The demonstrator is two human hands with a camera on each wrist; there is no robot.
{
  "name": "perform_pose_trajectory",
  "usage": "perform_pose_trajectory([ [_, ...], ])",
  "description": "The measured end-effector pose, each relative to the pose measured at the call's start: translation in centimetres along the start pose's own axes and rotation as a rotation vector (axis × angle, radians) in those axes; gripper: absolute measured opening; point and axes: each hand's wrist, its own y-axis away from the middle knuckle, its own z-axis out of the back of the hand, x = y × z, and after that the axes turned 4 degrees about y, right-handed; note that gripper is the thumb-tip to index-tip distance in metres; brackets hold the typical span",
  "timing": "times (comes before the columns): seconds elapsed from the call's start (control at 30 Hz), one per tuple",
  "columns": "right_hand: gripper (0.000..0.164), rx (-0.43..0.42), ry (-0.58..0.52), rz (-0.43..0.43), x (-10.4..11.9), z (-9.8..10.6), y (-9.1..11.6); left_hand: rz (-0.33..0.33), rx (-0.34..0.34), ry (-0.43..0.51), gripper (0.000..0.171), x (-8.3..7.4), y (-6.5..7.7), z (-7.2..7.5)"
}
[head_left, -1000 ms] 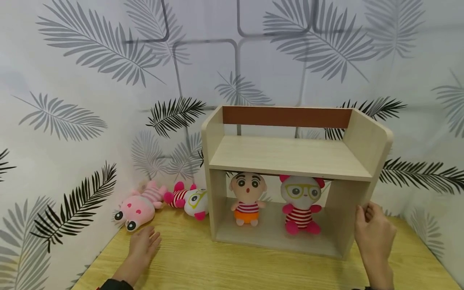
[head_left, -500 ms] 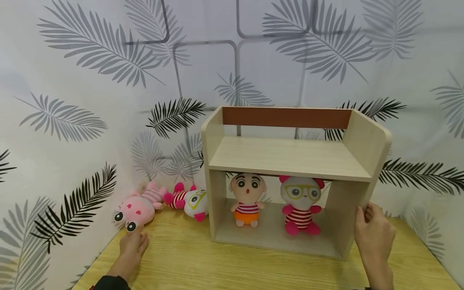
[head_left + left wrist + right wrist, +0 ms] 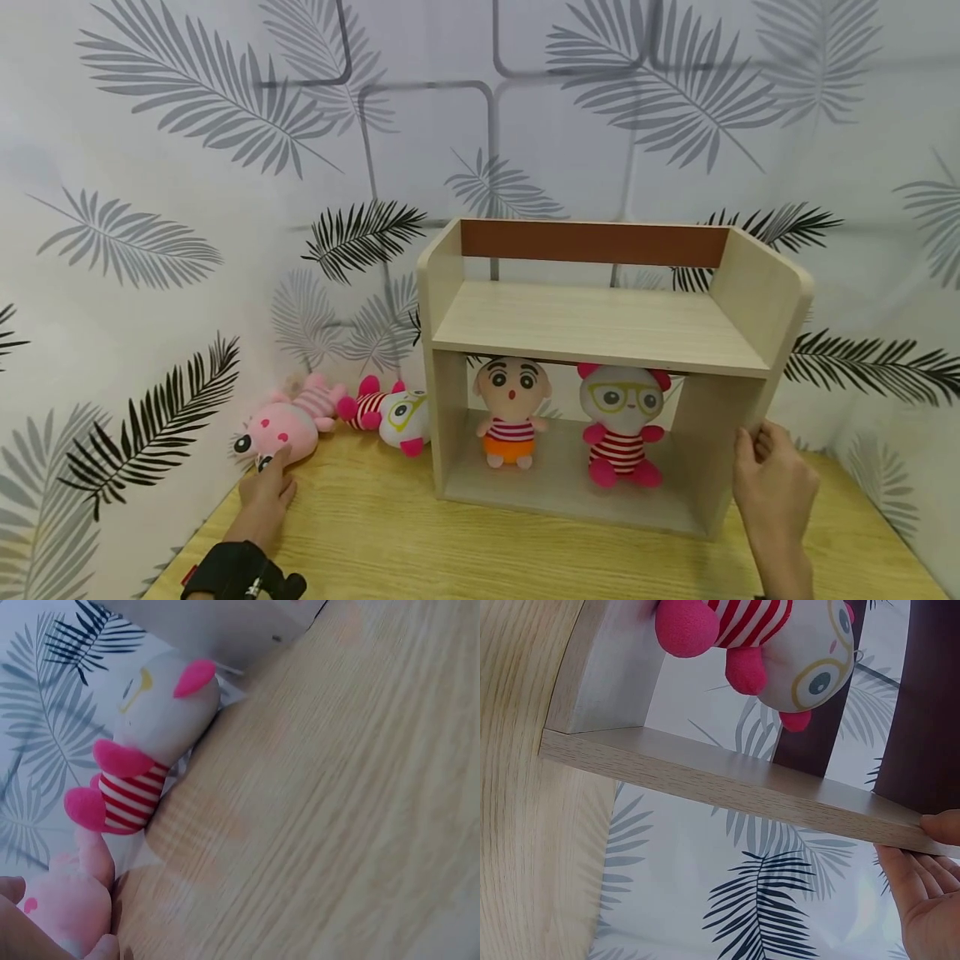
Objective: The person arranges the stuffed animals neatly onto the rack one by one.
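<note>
Desk (image 3: 450, 558) in head view carries wooden shelf unit (image 3: 600, 321) w/ boy doll (image 3: 512, 421) & panda plush (image 3: 625, 429) upright in lower bay (image 3: 555, 490); 2nd panda (image 3: 386, 417) lies on its side just L of unit, pink plush (image 3: 292, 423) next to that, far L. L hand (image 3: 262, 500) touches pink plush, R hand (image 3: 776, 483) grips unit's R side panel (image 3: 765, 300). L wrist view: digits either side of pink plush, can't tell if they pinch; 2nd panda beyond. R wrist view: thumb one side of panel, fingers other, panda plush inside bay

Plush toy (image 3: 288, 427) — left of shelf (image 3: 600, 321)
</note>
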Motion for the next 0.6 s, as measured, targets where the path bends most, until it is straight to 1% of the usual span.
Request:
perform_pose_trajectory([
  [0.1, 0.02, 0.002, 0.001, 0.001, 0.0, 0.0, 0.0, -0.007, 0.013, 0.013, 0.09, 0.0, -0.7, 0.1],
  [0.2, 0.02, -0.003, 0.002, -0.001, 0.0, 0.0, 0.0, -0.019, 0.018, -0.01, 0.089, 0.0, -1.2, 0.2],
  [0.27, 0.02, -0.005, 0.0, -0.002, 0.0, 0.0, 0.1, -0.033, 0.01, -0.032, 0.091, 0.0, -1.5, 0.2],
  [0.37, 0.021, -0.003, -0.004, -0.006, 0.1, 0.0, 0.2, -0.038, -0.032, -0.077, 0.094, 0.0, -1.9, 0.2],
  [0.47, 0.021, -0.001, -0.007, -0.006, 0.2, 0.0, 0.2, -0.027, -0.074, -0.121, 0.096, -0.1, -2.2, 0.2],
  [0.6, 0.021, -0.005, -0.008, -0.001, 0.2, 0.0, 0.2, -0.006, -0.117, -0.129, 0.095, -0.4, -2.4, 0.2],
])
